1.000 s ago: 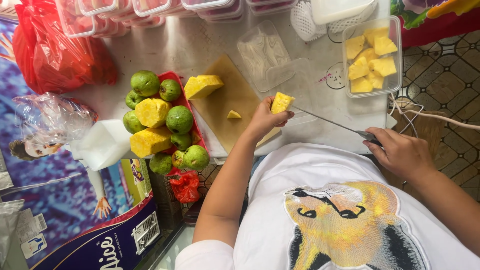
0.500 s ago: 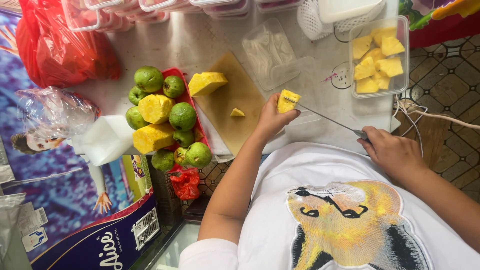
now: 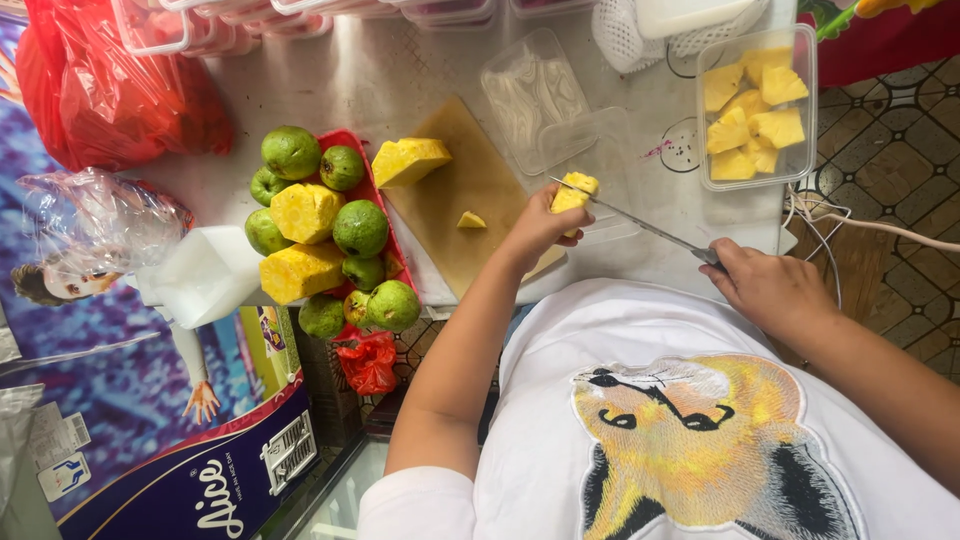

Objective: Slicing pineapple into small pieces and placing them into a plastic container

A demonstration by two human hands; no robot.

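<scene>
My left hand (image 3: 540, 228) grips a yellow pineapple piece (image 3: 577, 190) above the right edge of a wooden cutting board (image 3: 468, 175). My right hand (image 3: 768, 288) holds a knife (image 3: 640, 224) by its handle. The thin blade reaches left and lies against the top of the held piece. A large pineapple wedge (image 3: 410, 160) and a small scrap (image 3: 470, 220) rest on the board. A clear plastic box (image 3: 808, 110) at the upper right holds several cut pineapple chunks.
A red tray (image 3: 385, 215) left of the board carries green guavas (image 3: 360, 228) and peeled pineapple blocks (image 3: 305, 212). An empty clear box (image 3: 535, 90) lies beyond the board. A red plastic bag (image 3: 110, 90) sits at the far left, with stacked containers along the top edge.
The blade, which pointed at the piece from the right, now lies across its top. My left hand has turned the piece slightly; both hands stay in the same area.
</scene>
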